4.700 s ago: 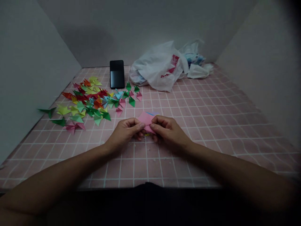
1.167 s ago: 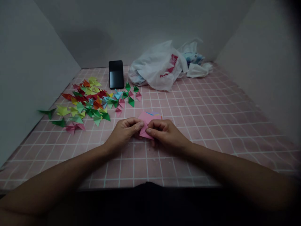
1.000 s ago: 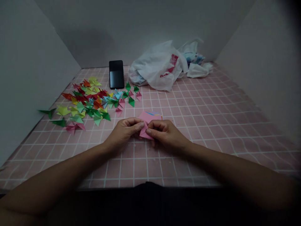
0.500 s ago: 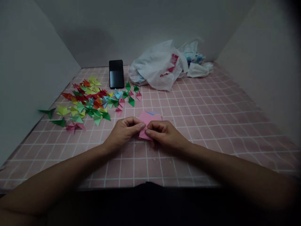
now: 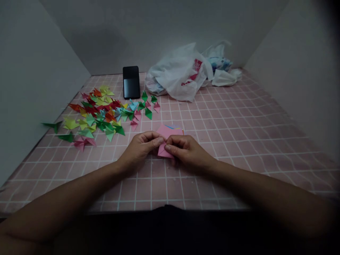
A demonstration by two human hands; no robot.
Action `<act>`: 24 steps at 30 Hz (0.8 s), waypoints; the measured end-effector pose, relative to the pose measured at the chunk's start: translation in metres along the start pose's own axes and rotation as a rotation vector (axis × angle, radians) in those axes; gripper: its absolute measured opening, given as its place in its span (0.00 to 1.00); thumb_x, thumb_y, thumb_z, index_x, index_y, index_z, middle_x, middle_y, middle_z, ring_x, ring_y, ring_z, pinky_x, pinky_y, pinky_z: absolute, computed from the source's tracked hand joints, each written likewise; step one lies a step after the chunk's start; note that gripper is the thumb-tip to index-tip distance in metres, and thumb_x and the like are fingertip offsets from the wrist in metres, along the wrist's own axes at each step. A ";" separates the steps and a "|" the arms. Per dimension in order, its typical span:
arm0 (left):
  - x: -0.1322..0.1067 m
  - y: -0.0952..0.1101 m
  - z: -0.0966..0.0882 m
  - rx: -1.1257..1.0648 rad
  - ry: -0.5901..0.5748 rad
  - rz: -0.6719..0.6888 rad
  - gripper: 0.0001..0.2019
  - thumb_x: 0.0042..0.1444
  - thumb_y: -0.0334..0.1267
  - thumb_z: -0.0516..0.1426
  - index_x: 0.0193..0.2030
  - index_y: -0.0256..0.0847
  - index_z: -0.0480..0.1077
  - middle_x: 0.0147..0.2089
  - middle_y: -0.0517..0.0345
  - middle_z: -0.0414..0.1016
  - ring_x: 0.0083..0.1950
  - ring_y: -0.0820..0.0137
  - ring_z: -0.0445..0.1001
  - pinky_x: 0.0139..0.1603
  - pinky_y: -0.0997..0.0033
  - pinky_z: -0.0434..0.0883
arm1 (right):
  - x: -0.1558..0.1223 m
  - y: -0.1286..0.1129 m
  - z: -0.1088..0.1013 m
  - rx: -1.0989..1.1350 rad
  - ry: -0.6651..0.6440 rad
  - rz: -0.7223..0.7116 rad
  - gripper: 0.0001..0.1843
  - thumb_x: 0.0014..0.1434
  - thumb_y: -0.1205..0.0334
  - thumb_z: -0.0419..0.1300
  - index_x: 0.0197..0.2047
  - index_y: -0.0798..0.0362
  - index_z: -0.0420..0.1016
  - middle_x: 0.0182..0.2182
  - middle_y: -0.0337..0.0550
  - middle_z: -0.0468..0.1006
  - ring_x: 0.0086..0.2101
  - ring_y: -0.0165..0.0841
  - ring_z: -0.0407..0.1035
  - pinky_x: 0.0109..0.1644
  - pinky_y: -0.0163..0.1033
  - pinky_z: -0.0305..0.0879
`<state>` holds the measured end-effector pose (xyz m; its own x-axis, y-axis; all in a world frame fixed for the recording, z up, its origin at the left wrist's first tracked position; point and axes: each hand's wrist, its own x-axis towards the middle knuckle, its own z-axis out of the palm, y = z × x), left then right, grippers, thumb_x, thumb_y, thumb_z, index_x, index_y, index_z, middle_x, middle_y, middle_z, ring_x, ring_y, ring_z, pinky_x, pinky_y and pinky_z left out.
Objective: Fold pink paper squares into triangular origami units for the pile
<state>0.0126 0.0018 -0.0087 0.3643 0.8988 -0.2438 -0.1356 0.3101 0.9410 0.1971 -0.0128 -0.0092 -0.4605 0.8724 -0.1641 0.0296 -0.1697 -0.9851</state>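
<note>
My left hand [image 5: 140,147] and my right hand [image 5: 186,150] meet at the middle of the pink checked tabletop [image 5: 225,127]. Both pinch a small folded pink paper [image 5: 162,151] between thumbs and fingertips. Just behind the fingers lies a thin stack of paper squares [image 5: 170,130], pink on top with blue and orange edges showing. A heap of folded paper pieces [image 5: 102,113] in red, green, yellow, blue and pink spreads over the left of the table.
A black phone [image 5: 131,82] lies at the back, left of centre. A crumpled white plastic bag [image 5: 183,74] with red print sits at the back, more white wrapping [image 5: 224,76] beside it. Grey walls enclose the table on three sides.
The pink paper went from a larger flat fold held above the table to a smaller pointed fold pinched low between both hands. In the last second the hands barely moved.
</note>
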 end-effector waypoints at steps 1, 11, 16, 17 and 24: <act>-0.001 0.001 0.000 0.011 0.004 0.005 0.09 0.54 0.40 0.66 0.32 0.37 0.75 0.28 0.62 0.71 0.29 0.78 0.66 0.33 0.77 0.63 | 0.000 0.000 0.000 0.000 -0.005 0.002 0.11 0.61 0.58 0.58 0.28 0.52 0.68 0.16 0.33 0.70 0.17 0.25 0.63 0.21 0.31 0.58; -0.005 0.006 0.006 0.212 0.058 0.143 0.11 0.57 0.44 0.63 0.32 0.37 0.74 0.28 0.63 0.68 0.29 0.76 0.63 0.31 0.76 0.61 | 0.000 -0.002 0.002 -0.017 0.032 -0.023 0.11 0.60 0.58 0.60 0.28 0.52 0.69 0.15 0.32 0.70 0.16 0.25 0.62 0.20 0.31 0.57; -0.004 0.005 0.005 0.215 0.052 0.138 0.11 0.59 0.46 0.62 0.36 0.39 0.74 0.27 0.64 0.67 0.27 0.77 0.62 0.29 0.76 0.61 | -0.001 -0.005 0.001 -0.065 0.069 -0.032 0.11 0.60 0.59 0.59 0.27 0.52 0.68 0.16 0.32 0.69 0.17 0.25 0.63 0.21 0.31 0.58; -0.004 0.005 0.005 0.227 0.057 0.142 0.10 0.57 0.44 0.63 0.35 0.38 0.73 0.28 0.64 0.68 0.28 0.76 0.63 0.30 0.76 0.61 | -0.001 -0.004 0.001 -0.072 0.060 -0.025 0.11 0.60 0.59 0.59 0.27 0.52 0.68 0.16 0.32 0.69 0.17 0.25 0.63 0.21 0.31 0.58; -0.005 0.007 0.003 0.330 0.076 0.181 0.15 0.60 0.46 0.61 0.27 0.38 0.69 0.25 0.64 0.66 0.26 0.77 0.63 0.28 0.76 0.63 | -0.002 -0.004 0.003 -0.085 0.005 -0.012 0.11 0.60 0.59 0.59 0.27 0.53 0.69 0.16 0.32 0.69 0.17 0.25 0.62 0.21 0.31 0.56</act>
<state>0.0128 -0.0016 -0.0002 0.2907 0.9541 -0.0716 0.1170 0.0389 0.9924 0.1957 -0.0155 -0.0045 -0.4570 0.8764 -0.1520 0.0990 -0.1197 -0.9879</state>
